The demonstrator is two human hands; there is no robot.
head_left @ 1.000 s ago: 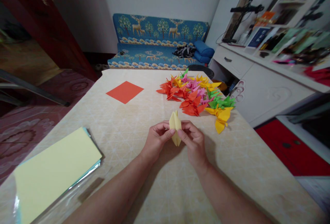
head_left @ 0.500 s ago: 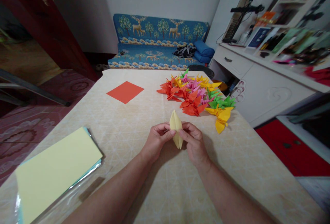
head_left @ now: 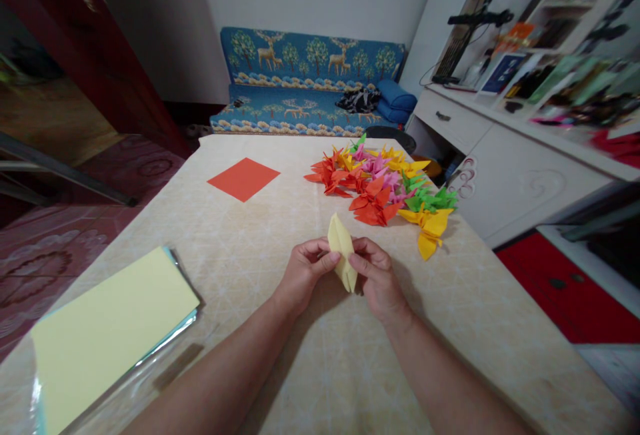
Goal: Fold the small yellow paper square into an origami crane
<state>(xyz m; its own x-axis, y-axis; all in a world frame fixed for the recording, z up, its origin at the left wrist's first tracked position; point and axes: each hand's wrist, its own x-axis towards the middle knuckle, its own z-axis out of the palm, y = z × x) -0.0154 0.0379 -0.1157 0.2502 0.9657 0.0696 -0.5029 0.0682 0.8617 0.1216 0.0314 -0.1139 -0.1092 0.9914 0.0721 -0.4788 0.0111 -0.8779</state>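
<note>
A narrow, pointed piece of folded yellow paper (head_left: 341,243) is held just above the table's middle. My left hand (head_left: 303,275) pinches its left side with thumb and fingers closed. My right hand (head_left: 378,277) pinches its right side, fingers curled around the lower part. The paper's upper tip points away from me and leans slightly left. Just beyond the hands lies a pile of folded paper cranes (head_left: 384,185) in orange, pink, green and yellow.
A beige patterned table (head_left: 260,235) carries a flat orange paper square (head_left: 243,179) at the far left and a stack of yellow and blue sheets in clear wrap (head_left: 107,328) at the near left. White cabinets (head_left: 520,175) stand right, a blue sofa (head_left: 310,81) behind.
The split between the paper's two upper flaps has closed into one point. Both hands have sunk slightly toward me, and the paper leans a bit more to the left.
</note>
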